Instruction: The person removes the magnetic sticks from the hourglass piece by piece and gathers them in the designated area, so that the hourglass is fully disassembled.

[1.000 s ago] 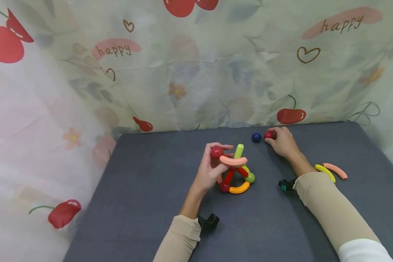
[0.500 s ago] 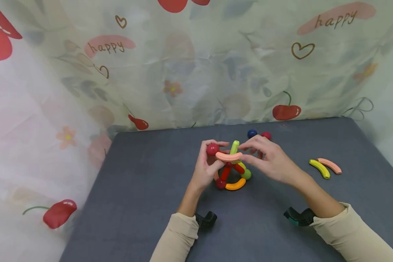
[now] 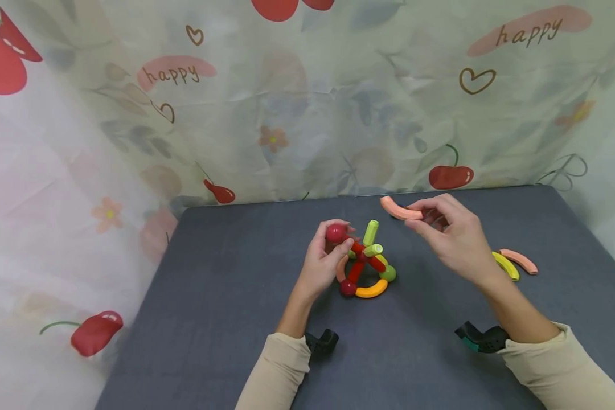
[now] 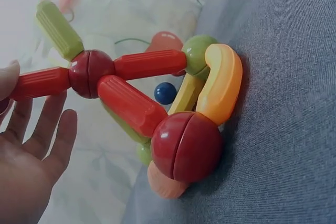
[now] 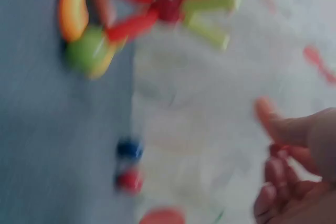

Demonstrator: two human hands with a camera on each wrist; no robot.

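Note:
In the head view my left hand (image 3: 324,256) holds a red magnetic stick (image 4: 42,83) near the red ball (image 3: 336,233) at its outer end. That stick belongs to a magnetic ball-and-stick frame, whose central red ball (image 4: 92,73) joins red and light-green sticks. The frame's base, with an orange curved stick (image 3: 372,289) and a green ball (image 3: 388,273), stands on the table. To the right and above, my right hand (image 3: 453,236) pinches one end of a pink curved stick (image 3: 398,209), apart from the frame. The right wrist view is blurred.
A yellow curved stick (image 3: 506,266) and another pink curved stick (image 3: 520,260) lie at the right on the grey table (image 3: 225,319). A blue ball (image 5: 129,149) and a red ball (image 5: 129,181) sit near the back edge. A printed cloth (image 3: 307,114) hangs behind.
My right hand left the red ball at the back, came to the frame, and took the pink curved stick off it, moving it right and up. The left hand keeps its hold.

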